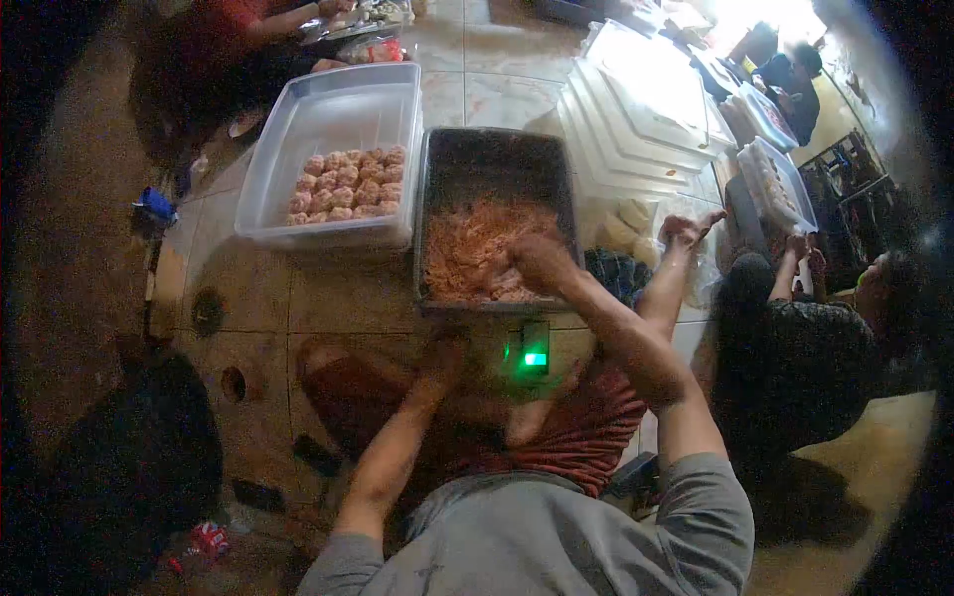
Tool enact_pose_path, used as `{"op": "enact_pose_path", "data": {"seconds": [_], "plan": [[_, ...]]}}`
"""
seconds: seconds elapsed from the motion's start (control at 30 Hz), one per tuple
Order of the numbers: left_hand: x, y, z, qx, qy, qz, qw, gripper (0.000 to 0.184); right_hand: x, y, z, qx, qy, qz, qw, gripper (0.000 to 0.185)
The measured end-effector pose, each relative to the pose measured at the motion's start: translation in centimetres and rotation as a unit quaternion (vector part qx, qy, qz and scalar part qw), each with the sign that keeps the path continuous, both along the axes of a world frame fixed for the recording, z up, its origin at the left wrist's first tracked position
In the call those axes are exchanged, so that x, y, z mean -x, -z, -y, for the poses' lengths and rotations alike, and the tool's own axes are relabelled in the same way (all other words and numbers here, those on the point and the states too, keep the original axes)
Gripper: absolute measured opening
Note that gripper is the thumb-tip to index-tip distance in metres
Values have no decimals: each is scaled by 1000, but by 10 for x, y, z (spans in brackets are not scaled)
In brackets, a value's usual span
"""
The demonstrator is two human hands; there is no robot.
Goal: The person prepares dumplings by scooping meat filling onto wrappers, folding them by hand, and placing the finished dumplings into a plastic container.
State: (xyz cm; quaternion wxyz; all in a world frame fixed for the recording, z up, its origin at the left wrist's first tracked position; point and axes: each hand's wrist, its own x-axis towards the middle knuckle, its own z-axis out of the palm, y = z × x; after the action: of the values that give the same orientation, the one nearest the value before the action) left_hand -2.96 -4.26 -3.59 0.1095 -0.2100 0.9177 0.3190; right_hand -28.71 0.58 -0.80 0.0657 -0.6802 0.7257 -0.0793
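Note:
A dark rectangular tub (497, 141) stands on the tiled floor in front of me, with a reddish minced meat mixture (477, 233) in its near part. My right hand (542, 266) is down in the mixture at the tub's near right, its fingers curled into the meat and partly hidden. My left hand (444, 358) is low, near the tub's front and above my leg; it is dark and blurred, so its fingers do not show. Beside the tub on the left, a translucent plastic box (328, 94) holds rows of meatballs (348, 187) in its near right part.
Stacked pale plastic lids or trays (636, 109) stand at the back right. A small device with a green light (536, 359) lies before the tub. At right, a person (810, 348) sits by another box (777, 184); another person (214, 50) works at upper left.

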Motion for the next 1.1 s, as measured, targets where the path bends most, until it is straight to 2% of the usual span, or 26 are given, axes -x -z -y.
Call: {"op": "enact_pose_path", "data": {"seconds": [0.07, 0.13, 0.2, 0.23, 0.3, 0.33, 0.43, 0.47, 0.53, 0.6, 0.67, 0.7, 0.73, 0.8, 0.87, 0.93, 1.0, 1.03, 1.1], "plan": [[1, 21, 1, 10, -6, -8, 1000, 34, -1, -23, 9, -50, 87, -55, 993, 24], [3, 32, 5, 8, -11, -19, 1000, 33, -14, -33, 14, -109, 88, -30, 990, 23], [4, 40, 9, 3, -14, -32, 999, 33, -26, -47, 13, -135, 39, 2, 990, 25], [2, 41, 9, -1, -17, -36, 999, 33, -18, -32, 6, -139, 39, 5, 990, 25], [5, 43, 10, -5, -20, -48, 999, 33, 8, -17, -3, 66, 16, 78, 995, 23], [6, 45, 8, -7, -19, -50, 999, 33, 1, -9, -6, 61, 17, 80, 995, 23], [9, 47, 10, -10, -18, -61, 998, 32, -9, -5, 5, -93, -39, 51, 994, 26], [9, 48, 10, -11, -17, -62, 998, 32, -11, -7, 3, -95, -39, 56, 993, 26], [10, 49, 10, -12, -14, -65, 998, 32, -12, -28, 3, -78, 68, 42, 994, 21], [11, 49, 9, -9, -13, -67, 998, 32, -24, -36, 5, -97, 36, 81, 991, 19], [8, 47, 8, -9, -13, -71, 997, 32, -34, -14, 10, -153, 26, -3, 988, 20], [6, 46, 7, -10, -13, -74, 997, 32, -16, 0, -1, -64, 0, 180, 982, 19], [6, 44, 8, -8, -11, -78, 997, 32, -12, -9, -5, -59, 2, 182, 982, 19], [3, 39, 10, -7, -5, -88, 996, 32, -5, -32, -13, -51, 33, 256, 965, 20], [0, 34, 12, -6, 7, -100, 995, 31, -3, -56, -27, -38, 35, 241, 969, 19], [-8, 23, 13, 1, 30, -122, 992, 31, -8, -75, -44, -25, 165, 298, 940, 19], [-21, 7, 13, 28, 66, -154, 985, 31, 6, -43, -56, 26, 171, 321, 931, 22], [-29, -3, 13, 46, 83, -177, 980, 31, 6, -41, -60, 70, 172, 342, 921, 24], [-41, -24, 12, 45, 82, -225, 970, 31, 1, -57, -72, 55, 190, 373, 907, 21]]}}
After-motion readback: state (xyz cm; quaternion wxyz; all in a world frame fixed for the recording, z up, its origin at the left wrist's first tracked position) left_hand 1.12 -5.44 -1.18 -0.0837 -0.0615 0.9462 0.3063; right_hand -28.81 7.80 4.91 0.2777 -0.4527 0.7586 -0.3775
